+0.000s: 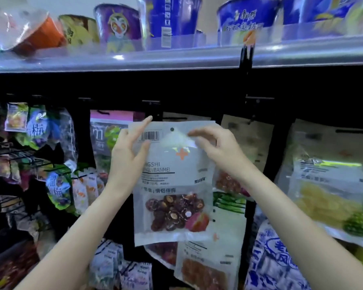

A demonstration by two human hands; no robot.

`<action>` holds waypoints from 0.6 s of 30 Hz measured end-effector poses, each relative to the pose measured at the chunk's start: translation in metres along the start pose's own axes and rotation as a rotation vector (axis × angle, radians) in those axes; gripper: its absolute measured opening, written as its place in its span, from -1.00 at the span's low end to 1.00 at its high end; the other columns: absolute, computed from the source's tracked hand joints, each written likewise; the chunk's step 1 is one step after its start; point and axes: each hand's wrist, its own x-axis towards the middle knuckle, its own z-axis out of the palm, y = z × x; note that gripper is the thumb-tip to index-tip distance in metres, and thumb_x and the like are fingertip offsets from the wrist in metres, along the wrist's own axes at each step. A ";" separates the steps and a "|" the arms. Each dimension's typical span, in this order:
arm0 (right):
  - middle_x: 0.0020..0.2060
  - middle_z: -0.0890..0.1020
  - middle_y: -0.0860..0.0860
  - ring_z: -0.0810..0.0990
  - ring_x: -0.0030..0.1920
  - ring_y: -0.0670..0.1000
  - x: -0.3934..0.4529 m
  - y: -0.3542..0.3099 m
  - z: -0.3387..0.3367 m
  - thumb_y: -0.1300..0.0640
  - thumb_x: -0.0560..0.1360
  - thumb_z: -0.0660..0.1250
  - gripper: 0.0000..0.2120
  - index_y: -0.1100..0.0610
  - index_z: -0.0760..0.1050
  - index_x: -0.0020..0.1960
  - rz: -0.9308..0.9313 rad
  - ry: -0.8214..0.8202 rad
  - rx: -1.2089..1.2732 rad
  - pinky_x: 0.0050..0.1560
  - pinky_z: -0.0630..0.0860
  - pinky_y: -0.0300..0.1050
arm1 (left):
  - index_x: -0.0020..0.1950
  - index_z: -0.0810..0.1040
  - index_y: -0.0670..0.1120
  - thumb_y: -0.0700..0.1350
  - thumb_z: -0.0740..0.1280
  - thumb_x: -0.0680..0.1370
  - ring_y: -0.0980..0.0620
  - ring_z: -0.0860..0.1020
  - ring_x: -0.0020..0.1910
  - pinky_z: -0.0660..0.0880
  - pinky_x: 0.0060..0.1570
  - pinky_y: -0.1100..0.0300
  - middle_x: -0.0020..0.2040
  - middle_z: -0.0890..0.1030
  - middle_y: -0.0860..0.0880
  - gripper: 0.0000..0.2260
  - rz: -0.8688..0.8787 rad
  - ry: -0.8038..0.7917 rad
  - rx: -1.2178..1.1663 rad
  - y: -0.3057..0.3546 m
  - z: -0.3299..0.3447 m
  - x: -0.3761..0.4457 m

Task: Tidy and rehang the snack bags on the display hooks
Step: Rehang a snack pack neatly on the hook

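Rehanging, centre frame: your left hand [128,155] pinches the dried-plum bag [172,185]; right hand [220,149] curls fingers near its hang hole [172,129], grip unclear. Next: hole onto display hook [151,102].

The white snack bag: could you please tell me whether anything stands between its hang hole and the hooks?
Nothing visible does. The left hand grips the white snack bag at its left edge, the right hand is at its top, both clear of the hang hole. Any hook behind is hidden by the bag.
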 end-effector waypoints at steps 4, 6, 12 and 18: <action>0.29 0.44 0.09 0.34 0.33 0.01 0.028 -0.003 0.036 0.28 0.52 0.29 -0.61 0.18 0.42 0.34 -0.015 0.016 -0.141 0.22 0.14 -0.44 | 0.37 0.35 0.16 -0.09 0.26 0.55 -0.17 0.45 -0.11 0.24 -0.11 0.58 -0.02 0.43 -0.31 -0.60 -0.009 -0.004 0.007 -0.039 -0.015 0.031; 0.37 0.37 0.09 0.25 0.40 0.01 0.040 -0.006 0.048 0.29 0.55 0.23 -0.63 0.12 0.44 0.34 0.047 0.073 -0.157 0.29 0.09 -0.40 | 0.39 0.37 0.09 -0.14 0.28 0.57 -0.13 0.41 -0.19 0.23 -0.17 0.59 -0.07 0.43 -0.25 -0.60 -0.013 -0.013 -0.010 -0.052 -0.014 0.043; 0.35 0.35 0.09 0.27 0.36 0.04 0.067 -0.005 0.063 0.35 0.57 0.14 -0.62 0.11 0.46 0.32 0.207 0.125 -0.217 0.18 0.08 -0.48 | 0.44 0.32 0.02 -0.22 0.24 0.59 0.00 0.36 -0.13 0.24 -0.20 0.57 -0.03 0.37 -0.17 -0.58 -0.038 -0.111 -0.053 -0.074 0.003 0.077; 0.30 0.33 0.12 0.34 0.33 0.07 0.063 -0.006 0.061 0.38 0.55 0.15 -0.61 0.13 0.47 0.32 0.194 0.123 -0.283 0.20 0.04 -0.50 | 0.45 0.30 0.01 -0.23 0.21 0.60 0.22 0.24 -0.29 0.26 -0.21 0.59 -0.06 0.30 -0.06 -0.57 -0.003 -0.133 -0.083 -0.079 0.011 0.076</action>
